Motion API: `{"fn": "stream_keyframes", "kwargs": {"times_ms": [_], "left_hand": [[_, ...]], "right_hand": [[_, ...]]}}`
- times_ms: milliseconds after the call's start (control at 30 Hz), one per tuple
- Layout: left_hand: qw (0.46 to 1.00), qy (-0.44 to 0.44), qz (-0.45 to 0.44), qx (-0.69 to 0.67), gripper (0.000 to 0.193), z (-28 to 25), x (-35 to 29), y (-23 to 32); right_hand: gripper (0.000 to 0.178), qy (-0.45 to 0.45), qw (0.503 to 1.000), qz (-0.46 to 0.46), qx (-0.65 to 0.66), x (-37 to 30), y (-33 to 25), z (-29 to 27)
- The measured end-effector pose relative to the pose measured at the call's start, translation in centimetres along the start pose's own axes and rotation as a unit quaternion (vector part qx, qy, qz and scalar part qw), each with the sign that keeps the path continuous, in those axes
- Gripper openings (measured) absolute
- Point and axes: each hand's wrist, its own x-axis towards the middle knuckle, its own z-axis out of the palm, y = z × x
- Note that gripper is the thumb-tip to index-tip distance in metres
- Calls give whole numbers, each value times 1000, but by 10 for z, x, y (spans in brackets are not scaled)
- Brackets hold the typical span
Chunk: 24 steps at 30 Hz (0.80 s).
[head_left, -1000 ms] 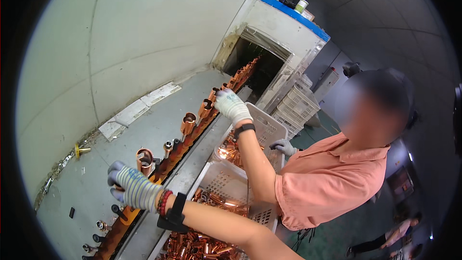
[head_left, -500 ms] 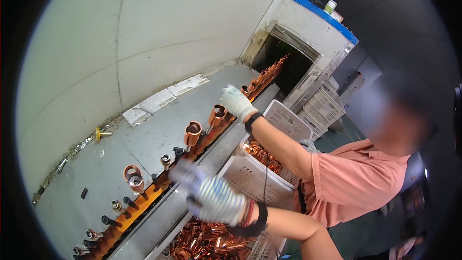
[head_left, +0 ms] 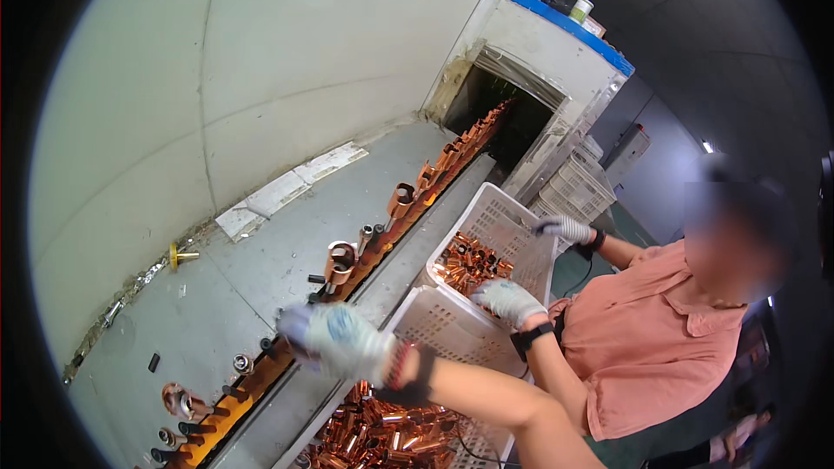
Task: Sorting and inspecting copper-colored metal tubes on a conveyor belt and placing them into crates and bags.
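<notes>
My right hand [head_left: 339, 340], in a white glove with darker fingertips, is over the conveyor line [head_left: 228, 412]. Motion smears its fingers, and whatever they touch is hidden. Just beyond the fingertips, a wide copper fitting [head_left: 340, 262] sits on a post. Another copper fitting [head_left: 181, 401] rides on the line at lower left, among short dark posts [head_left: 195, 428]. Below my forearm is a white crate [head_left: 439, 317] full of small copper pipe pieces [head_left: 387, 439]. My left hand is out of view.
A co-worker's gloved hand [head_left: 510, 301] is at a second white crate [head_left: 512, 201] of copper pieces; the other hand [head_left: 565, 228] is by its rim. More fittings [head_left: 460, 148] line the conveyor toward a dark machine opening [head_left: 512, 113]. A brass-coloured piece [head_left: 180, 256] lies by the wall.
My right hand has moved left and a little up. The fittings on the line have shifted toward lower left. The co-worker's hand has gone from the line to the second crate.
</notes>
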Motion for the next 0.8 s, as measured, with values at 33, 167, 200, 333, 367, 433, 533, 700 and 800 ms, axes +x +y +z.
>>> {"fn": "stream_keyframes", "kwargs": {"times_ms": [33, 167, 200, 333, 367, 433, 533, 700, 800], "left_hand": [[1000, 0, -1, 0, 53, -6, 1, 1], [992, -96, -34, 68, 54, -3, 13, 1], [990, -108, -47, 74, 53, 0, 13, 0], [991, -99, -59, 65, 49, -6, 15, 5], [991, -100, -59, 66, 49, -3, 11, 3], [996, -27, -18, 78, 51, 7, 1, -1], [991, 42, -82, -100, 47, 22, -2, -1], [996, -28, -49, -75, 40, 21, -8, -15], [993, -53, -83, -62, 41, 11, -5, -6]], "right_hand": [[41, 10, 998, -62, 4, -16, -6, 2], [44, -122, 988, 21, 90, -66, -34, -16], [46, -213, 968, 90, 103, -72, -34, -22], [52, -249, 964, 63, 71, -64, -6, -55], [52, -92, 993, 52, 47, -52, 9, -53], [50, 109, 982, 33, -148, -10, 31, -61], [42, 176, 961, 168, -134, 31, 81, -70], [18, 73, 960, 189, -193, 50, 91, -15], [13, 117, 979, 108, -126, 29, 74, -5]]}}
